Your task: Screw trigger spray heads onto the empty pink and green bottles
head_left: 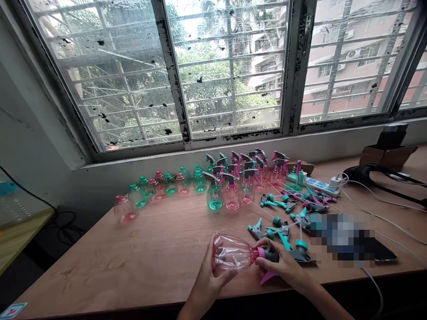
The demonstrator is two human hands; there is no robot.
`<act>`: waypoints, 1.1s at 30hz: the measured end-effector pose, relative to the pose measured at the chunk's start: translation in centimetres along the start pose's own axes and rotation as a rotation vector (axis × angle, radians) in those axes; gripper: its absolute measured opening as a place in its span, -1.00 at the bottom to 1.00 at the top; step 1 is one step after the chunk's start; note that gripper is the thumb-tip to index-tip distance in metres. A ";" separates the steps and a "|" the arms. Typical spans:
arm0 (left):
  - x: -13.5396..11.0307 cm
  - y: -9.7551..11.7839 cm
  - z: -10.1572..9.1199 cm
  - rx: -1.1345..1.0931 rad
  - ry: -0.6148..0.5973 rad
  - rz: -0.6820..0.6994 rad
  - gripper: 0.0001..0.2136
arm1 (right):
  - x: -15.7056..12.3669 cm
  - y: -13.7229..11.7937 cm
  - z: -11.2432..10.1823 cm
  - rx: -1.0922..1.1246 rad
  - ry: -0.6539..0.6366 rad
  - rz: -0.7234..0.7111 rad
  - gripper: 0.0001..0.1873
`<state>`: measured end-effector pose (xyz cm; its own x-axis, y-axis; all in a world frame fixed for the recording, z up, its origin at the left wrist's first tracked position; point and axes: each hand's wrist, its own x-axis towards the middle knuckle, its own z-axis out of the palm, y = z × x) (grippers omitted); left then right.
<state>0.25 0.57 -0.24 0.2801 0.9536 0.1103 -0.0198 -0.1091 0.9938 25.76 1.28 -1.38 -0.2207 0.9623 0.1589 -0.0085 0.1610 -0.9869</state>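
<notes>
A clear pink spray bottle (231, 252) lies sideways above the table's front edge, its base to the left. My left hand (211, 275) is wrapped round the bottle's wide body. At its neck, my right hand (278, 262) grips the pink collar and the grey spray head (271, 256); a pink trigger (267, 277) points down below the fingers. Just behind my right hand lie several loose teal-and-grey spray heads (283, 235). Part of the spray head is hidden by my right fingers.
Several finished-looking spray bottles (231, 198) stand towards the window. Left of them are several green and pink bottles without heads (123, 210). More pink trigger heads (312, 202), a power strip (322, 186), white cables (376, 215) and a phone (383, 251) lie on the right.
</notes>
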 end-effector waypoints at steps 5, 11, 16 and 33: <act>-0.2 0.2 -0.1 0.138 0.009 0.108 -0.04 | 0.2 0.1 0.1 0.108 -0.022 0.031 -0.60; -0.5 0.2 0.0 0.113 -0.014 0.075 0.00 | 0.3 0.2 0.1 0.158 -0.046 0.040 -0.60; 0.1 -0.4 -0.1 0.028 0.005 0.024 0.02 | 0.1 0.4 -0.1 0.097 -0.035 0.020 -0.61; 0.1 -0.1 0.0 0.035 0.016 0.050 0.13 | 0.2 0.4 0.0 0.170 -0.019 0.039 -0.59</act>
<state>0.31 0.71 -0.36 0.2641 0.9512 0.1598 0.0006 -0.1658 0.9862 25.71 1.56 -1.72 -0.2428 0.9624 0.1218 -0.1644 0.0829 -0.9829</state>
